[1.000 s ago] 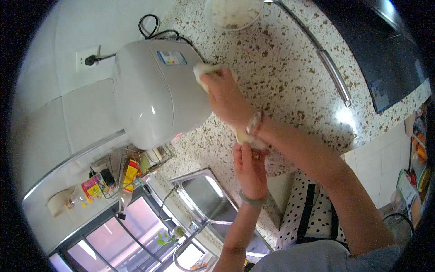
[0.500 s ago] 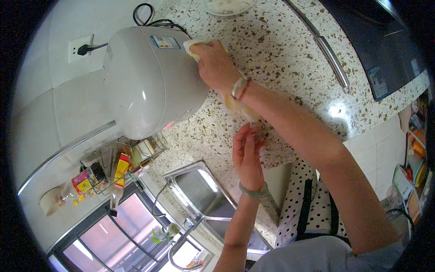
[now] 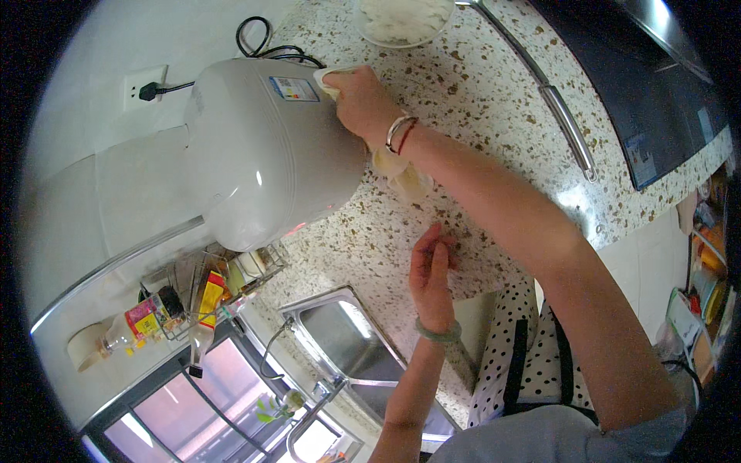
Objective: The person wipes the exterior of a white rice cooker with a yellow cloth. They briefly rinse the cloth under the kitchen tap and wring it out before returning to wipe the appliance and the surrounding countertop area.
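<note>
Right hand [image 3: 363, 102] shifted toward 12 o'clock, fingers closed on pale cloth [image 3: 407, 180] at grey appliance's [image 3: 247, 154] 1-o'clock edge. Left hand [image 3: 431, 278] apart, loosely curled, empty. Likely wiping; needs steady pressure.

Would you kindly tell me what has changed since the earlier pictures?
The right hand has moved the cloth forward along the grey appliance. The cloth's loose end has come away from the left hand, which now looks empty. The appliance and sink stayed put.
</note>
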The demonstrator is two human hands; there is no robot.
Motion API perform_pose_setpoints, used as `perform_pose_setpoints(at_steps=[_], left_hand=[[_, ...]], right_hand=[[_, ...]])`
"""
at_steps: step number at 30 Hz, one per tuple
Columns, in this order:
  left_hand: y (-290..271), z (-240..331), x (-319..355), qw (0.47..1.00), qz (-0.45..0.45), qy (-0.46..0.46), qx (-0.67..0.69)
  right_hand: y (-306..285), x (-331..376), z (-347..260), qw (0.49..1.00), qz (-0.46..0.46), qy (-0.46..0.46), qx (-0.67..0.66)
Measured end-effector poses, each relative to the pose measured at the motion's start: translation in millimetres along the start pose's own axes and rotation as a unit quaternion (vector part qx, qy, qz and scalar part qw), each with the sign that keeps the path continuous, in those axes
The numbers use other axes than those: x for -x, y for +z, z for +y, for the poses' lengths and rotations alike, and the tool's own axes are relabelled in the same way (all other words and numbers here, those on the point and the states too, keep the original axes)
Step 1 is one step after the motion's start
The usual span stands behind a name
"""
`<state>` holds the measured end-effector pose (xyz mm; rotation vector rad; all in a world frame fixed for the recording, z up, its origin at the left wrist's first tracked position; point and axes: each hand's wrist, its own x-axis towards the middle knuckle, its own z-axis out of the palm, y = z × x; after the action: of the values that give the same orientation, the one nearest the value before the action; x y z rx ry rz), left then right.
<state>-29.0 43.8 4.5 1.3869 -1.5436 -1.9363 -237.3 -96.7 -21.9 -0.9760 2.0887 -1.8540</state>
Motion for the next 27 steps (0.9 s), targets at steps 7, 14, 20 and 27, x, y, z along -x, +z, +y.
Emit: perform_pose_setpoints(at_steps=[7,14,20,27], left_hand=[[9.0,41.8,-37.0,0.989,0.007,0.126,0.081],[24.1,43.5,-54.7,0.973,-0.045,0.150,0.172],[17.7,45.7,-59.3,0.979,-0.035,0.129,0.153],[16.3,36.3,-50.6,0.981,-0.033,0.135,0.134]], right_hand=[[-15.5,71.5,-32.8,0.995,-0.083,0.054,-0.001],[9.2,-24.3,12.4,0.999,0.002,-0.044,0.025],[-25.2,54.2,-25.6,0.994,-0.094,0.058,-0.002],[0.1,-29.7,-3.2,0.999,-0.034,0.004,0.042]])
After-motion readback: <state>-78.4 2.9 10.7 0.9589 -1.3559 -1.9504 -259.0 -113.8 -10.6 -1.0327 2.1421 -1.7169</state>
